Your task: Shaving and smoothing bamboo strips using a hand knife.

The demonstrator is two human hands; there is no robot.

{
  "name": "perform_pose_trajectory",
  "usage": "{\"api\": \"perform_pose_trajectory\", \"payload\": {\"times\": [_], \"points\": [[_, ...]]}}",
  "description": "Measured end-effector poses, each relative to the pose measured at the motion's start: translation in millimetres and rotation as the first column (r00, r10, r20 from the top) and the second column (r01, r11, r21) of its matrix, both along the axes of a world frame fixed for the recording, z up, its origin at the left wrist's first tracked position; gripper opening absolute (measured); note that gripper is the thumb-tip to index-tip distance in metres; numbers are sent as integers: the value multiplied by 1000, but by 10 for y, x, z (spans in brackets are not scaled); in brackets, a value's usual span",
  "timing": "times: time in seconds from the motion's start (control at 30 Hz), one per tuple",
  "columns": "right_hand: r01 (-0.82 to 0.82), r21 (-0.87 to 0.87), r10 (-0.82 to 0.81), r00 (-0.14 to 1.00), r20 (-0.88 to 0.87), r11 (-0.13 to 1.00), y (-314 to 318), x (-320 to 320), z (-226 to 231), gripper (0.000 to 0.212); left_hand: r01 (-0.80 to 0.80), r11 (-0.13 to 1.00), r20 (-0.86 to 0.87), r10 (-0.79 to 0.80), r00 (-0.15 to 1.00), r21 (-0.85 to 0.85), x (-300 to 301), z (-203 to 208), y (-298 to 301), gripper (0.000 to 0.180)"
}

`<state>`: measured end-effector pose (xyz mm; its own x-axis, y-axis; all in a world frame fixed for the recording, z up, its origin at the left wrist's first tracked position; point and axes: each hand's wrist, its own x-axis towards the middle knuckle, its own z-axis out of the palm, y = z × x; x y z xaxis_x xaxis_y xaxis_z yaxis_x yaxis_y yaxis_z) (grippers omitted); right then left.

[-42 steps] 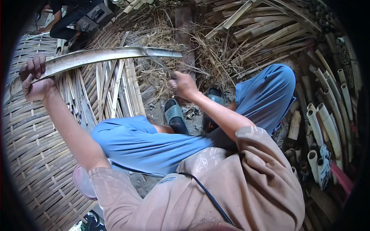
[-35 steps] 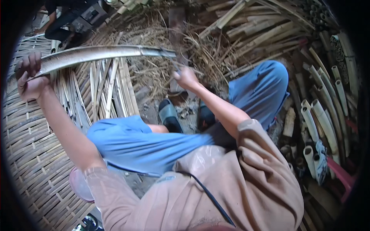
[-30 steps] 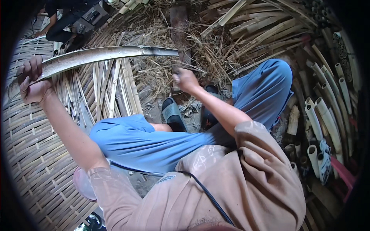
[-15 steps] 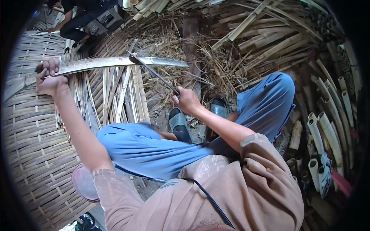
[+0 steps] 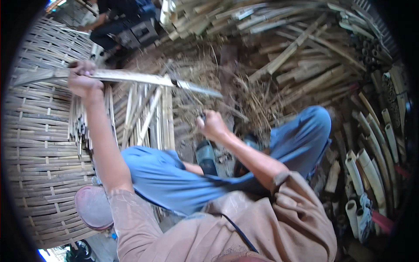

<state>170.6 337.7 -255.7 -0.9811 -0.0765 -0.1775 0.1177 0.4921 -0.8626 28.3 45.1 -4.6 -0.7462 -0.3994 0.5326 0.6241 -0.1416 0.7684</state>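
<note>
My left hand (image 5: 85, 79) is closed around a long, pale split bamboo strip (image 5: 137, 77), raised over the woven mat at the left. The strip runs rightward, sloping down to its far tip above the shavings. In front of my body, my right hand (image 5: 212, 125) grips the dark handle of a knife (image 5: 202, 116). Motion smears the blade, which points up and left toward the strip. Whether its edge touches the strip is hard to make out.
A woven bamboo mat (image 5: 46, 144) spreads along the left, with split strips (image 5: 150, 115) beside it. Bamboo shavings (image 5: 257, 102) litter the ground ahead. Split bamboo (image 5: 301, 72) lies far right; cut tubes (image 5: 371, 166) stand nearer. Another person (image 5: 120, 24) sits at the far left.
The whole view has shifted. My left hand and the strip are farther right in the picture, the strip's tip lower. My right hand has drawn nearer to me with the knife.
</note>
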Motion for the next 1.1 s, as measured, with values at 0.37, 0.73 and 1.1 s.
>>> {"api": "perform_pose_trajectory", "payload": {"times": [0.37,0.73,1.1], "points": [[27,29,-30,995,99,999,206,31,81,29,81,979,-98,-64,993,187,65,118,275,10],[108,183,-152,958,244,977,528,17,-784,41,82,986,-111,-65,992,149,81,122,330,11],[12,172,-21,998,52,985,421,-61,-595,41,54,988,-132,-34,991,146,-39,144,333,13]]}}
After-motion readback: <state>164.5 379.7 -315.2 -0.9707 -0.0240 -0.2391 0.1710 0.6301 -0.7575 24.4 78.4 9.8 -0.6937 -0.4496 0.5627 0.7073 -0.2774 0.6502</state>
